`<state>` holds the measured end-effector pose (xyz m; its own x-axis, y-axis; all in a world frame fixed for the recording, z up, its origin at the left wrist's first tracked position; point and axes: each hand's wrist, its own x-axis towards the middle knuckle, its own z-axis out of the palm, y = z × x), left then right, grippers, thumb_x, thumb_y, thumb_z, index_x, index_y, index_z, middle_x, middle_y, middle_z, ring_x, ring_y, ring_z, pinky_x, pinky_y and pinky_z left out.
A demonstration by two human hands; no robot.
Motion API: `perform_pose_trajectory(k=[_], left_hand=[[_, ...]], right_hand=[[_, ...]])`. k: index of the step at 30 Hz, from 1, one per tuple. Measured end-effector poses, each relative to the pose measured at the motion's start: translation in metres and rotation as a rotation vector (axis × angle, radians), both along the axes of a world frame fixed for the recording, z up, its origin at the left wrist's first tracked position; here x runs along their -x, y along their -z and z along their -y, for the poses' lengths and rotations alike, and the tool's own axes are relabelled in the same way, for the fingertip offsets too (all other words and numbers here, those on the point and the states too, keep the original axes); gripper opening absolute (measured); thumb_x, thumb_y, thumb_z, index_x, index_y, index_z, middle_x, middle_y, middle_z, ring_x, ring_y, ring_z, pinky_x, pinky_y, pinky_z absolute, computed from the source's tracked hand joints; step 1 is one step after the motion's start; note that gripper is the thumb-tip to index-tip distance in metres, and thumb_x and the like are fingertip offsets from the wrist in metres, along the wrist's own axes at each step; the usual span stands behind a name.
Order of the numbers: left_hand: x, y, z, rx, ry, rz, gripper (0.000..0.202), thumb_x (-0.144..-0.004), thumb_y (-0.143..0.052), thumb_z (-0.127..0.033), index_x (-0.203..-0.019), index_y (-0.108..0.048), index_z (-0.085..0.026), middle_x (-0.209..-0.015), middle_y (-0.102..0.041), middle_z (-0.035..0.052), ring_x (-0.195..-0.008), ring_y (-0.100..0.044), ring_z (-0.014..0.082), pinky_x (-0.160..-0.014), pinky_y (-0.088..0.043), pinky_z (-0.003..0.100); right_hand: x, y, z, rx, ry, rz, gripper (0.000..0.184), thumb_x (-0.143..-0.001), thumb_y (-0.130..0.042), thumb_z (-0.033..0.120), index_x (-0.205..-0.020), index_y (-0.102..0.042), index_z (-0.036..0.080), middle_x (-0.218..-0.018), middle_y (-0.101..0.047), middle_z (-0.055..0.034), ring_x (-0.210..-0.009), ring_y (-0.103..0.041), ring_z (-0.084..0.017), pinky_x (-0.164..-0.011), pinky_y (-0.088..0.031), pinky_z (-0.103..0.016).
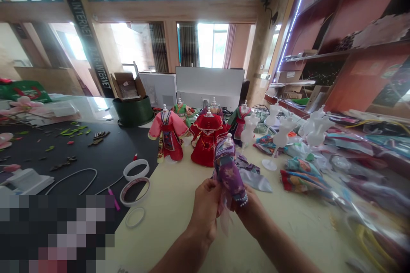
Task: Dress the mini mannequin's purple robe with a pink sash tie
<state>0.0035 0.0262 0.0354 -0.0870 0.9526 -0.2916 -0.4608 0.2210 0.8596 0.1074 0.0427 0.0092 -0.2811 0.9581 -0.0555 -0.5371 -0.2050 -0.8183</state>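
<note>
Head view: I'm holding a purple brocade doll dress (229,175) upright above the cream table (160,230), with my left hand (205,207) closed around its side and my right hand (251,213) narrowly pinching near its beaded hem (244,199). My grip is hiding the lower dress, so I can't quite tell how it's fastened, and a red doll dress (208,145) is standing just beyond it.

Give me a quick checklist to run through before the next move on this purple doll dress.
1. Left hand gripping the purple dress: ok.
2. Right hand holding the dress beside its beaded edge: ok.
3. Dress's base: cannot tell, hidden by the hands.
4. Sheer fabric gathered up: not ok, it hangs loose below the hands.
5. Gap to the red dress: cannot tell, they overlap in view.
</note>
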Motion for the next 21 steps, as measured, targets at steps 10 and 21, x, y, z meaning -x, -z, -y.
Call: perform_pose_trajectory(k=[10,21], left_hand=[[-0.0014,0.0019,-0.0023,0.001,0.004,-0.010,0.034,-0.061,-0.071,-0.036,-0.065,-0.044,-0.017,-0.041,-0.038,-0.0091,-0.035,-0.026,0.0027,-0.037,-0.018,0.018],[0.0000,-0.0025,-0.0003,-0.047,-0.046,-0.058,0.041,-0.065,-0.071,-0.032,-0.095,-0.051,-0.014,-0.045,-0.041,-0.0089,-0.037,-0.029,0.0033,-0.036,-0.020,0.016]], right_hand=[[-0.0017,0.0050,0.0006,0.031,0.024,0.025,0.016,-0.072,-0.062,0.032,-0.069,-0.062,0.016,-0.062,-0.057,-0.0002,-0.059,-0.050,-0.014,-0.057,-0.042,-0.026],[-0.0037,0.0016,0.0019,0.001,0.141,0.045,0.011,-0.069,-0.063,0.023,-0.065,-0.057,0.015,-0.054,-0.049,0.0035,-0.048,-0.039,-0.007,-0.046,-0.034,-0.020]])
